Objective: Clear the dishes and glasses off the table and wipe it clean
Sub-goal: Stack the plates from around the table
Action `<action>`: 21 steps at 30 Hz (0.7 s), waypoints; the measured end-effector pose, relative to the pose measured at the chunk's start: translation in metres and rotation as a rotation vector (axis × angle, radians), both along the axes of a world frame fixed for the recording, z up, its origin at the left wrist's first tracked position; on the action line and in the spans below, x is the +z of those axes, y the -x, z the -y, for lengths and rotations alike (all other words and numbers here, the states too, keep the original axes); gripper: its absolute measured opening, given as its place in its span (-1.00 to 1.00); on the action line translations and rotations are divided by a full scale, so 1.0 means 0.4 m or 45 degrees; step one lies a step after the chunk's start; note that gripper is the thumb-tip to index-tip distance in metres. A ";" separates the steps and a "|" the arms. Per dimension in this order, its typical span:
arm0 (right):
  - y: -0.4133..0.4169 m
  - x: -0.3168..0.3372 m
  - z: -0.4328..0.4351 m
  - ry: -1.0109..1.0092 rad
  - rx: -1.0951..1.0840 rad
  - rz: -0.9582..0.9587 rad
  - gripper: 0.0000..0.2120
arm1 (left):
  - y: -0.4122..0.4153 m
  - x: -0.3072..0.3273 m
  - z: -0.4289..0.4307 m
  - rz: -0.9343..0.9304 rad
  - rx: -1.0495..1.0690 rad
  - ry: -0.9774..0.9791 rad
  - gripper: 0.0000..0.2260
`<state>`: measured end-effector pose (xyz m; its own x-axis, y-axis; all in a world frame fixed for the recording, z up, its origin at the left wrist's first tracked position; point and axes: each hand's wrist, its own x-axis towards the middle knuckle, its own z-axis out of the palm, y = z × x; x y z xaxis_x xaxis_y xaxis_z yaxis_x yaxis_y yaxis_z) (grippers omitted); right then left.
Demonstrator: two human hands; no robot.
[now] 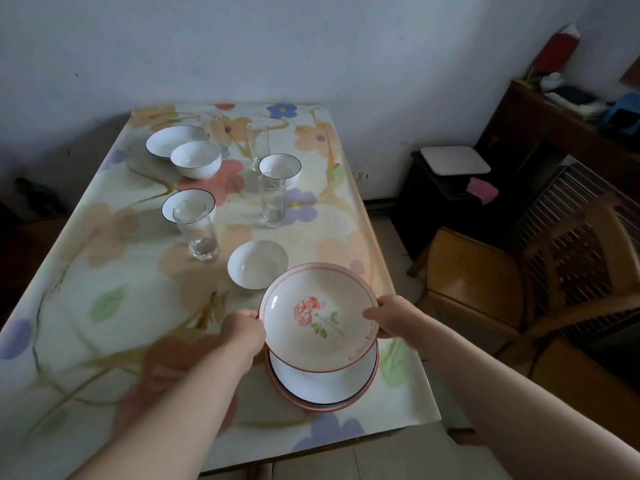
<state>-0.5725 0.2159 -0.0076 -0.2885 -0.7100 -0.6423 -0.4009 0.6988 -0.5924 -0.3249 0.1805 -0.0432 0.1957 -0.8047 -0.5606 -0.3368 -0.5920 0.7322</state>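
From my end, both hands are on the rose plate (pixel 318 317): left hand (pixel 242 329) pinches the left rim, right hand (pixel 391 317) pinches the right rim, thumb over the edge and fingers curled under. The plate is tilted towards me and nothing's on it, just the painted flower. It sits over a stack near the front right corner of the table (pixel 104 306), a white plate (pixel 318 382) lying on a pink-rimmed plate (pixel 311 405). I can't tell whether the rose plate touches the stack or hangs just above it. Just behind it is a white bowl (pixel 258 265), empty. Further back on the left, a near glass (pixel 196 233) stands right in front of a dark-rimmed bowl (pixel 188 204), and both look empty. In the middle, another glass (pixel 272 200) stands in front of a small bowl (pixel 280 168), with a tall glass (pixel 258 147) behind them. At the far left, a round bowl (pixel 196 159) sits against a wide shallow bowl (pixel 173 140), and neither holds anything. A wooden chair (pixel 485 289) stands off to the right of the table.
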 end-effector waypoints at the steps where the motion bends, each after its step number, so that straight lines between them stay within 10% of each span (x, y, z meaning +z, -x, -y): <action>1: 0.000 -0.015 -0.003 -0.020 -0.001 -0.017 -0.81 | -0.003 -0.007 -0.009 0.011 -0.004 -0.010 -0.82; 21: -0.003 -0.047 -0.046 -0.171 0.123 -0.230 -0.84 | 0.006 -0.058 -0.061 0.058 0.064 -0.086 -0.75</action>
